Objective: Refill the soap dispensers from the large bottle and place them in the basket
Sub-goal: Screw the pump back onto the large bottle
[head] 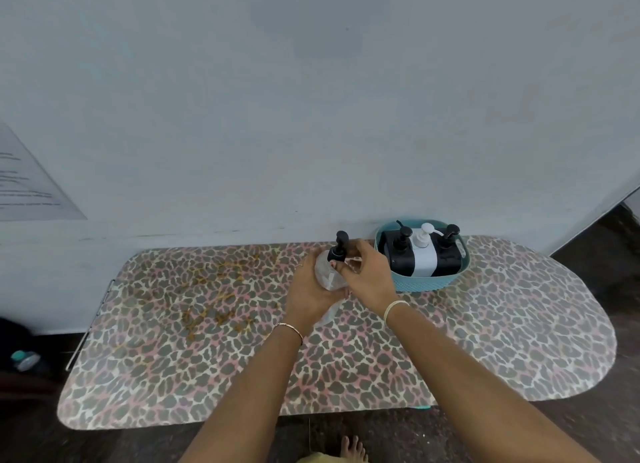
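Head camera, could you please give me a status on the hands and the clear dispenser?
Left hand grips clear dispenser; right hand holds its black pump. Dispenser over table, not yet in basket. Three other dispensers crowd basket.

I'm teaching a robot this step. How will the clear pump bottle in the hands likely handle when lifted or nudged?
The clear bottle looks like smooth plastic, so probably slippery. Its tall black pump may make it top-heavy and apt to tip if pushed. The left hand wraps its body, suggesting it is fairly light.
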A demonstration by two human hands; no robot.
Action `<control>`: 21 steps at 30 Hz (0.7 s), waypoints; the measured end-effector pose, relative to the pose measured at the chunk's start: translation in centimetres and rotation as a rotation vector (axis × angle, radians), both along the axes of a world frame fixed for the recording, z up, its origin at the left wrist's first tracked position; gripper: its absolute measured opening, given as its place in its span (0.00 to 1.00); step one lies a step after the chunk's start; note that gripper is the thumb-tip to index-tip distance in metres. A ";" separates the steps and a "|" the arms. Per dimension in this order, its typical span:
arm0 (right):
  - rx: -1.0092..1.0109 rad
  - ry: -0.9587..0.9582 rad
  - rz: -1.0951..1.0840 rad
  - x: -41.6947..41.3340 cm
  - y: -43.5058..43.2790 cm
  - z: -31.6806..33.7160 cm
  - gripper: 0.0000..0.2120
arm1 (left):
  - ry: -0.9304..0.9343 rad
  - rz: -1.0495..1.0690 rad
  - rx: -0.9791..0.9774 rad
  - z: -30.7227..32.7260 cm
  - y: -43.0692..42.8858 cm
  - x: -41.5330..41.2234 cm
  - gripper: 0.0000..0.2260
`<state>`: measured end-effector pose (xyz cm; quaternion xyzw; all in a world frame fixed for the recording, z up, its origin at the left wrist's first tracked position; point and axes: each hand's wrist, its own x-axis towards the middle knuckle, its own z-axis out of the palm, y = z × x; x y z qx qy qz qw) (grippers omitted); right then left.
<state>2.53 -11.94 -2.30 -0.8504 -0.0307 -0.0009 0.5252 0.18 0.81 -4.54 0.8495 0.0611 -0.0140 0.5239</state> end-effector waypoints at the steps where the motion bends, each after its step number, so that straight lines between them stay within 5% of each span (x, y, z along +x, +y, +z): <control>1: 0.007 0.005 -0.004 0.0 0.0 0.0 0.13 | 0.007 0.000 -0.006 0.0 0.1 0.0 0.34; 7: 0.027 0.016 -0.003 -0.4 0.0 0.2 0.23 | 0.042 -0.046 0.001 0.4 0.4 -0.2 0.36; 12: 0.008 0.007 0.107 -1.3 0.5 -0.1 0.15 | 0.049 0.004 -0.020 0.1 0.9 -0.4 0.37; 21: -0.012 -0.016 -0.138 -1.5 2.5 0.3 0.17 | 0.056 -0.011 -0.048 0.2 1.7 -0.9 0.37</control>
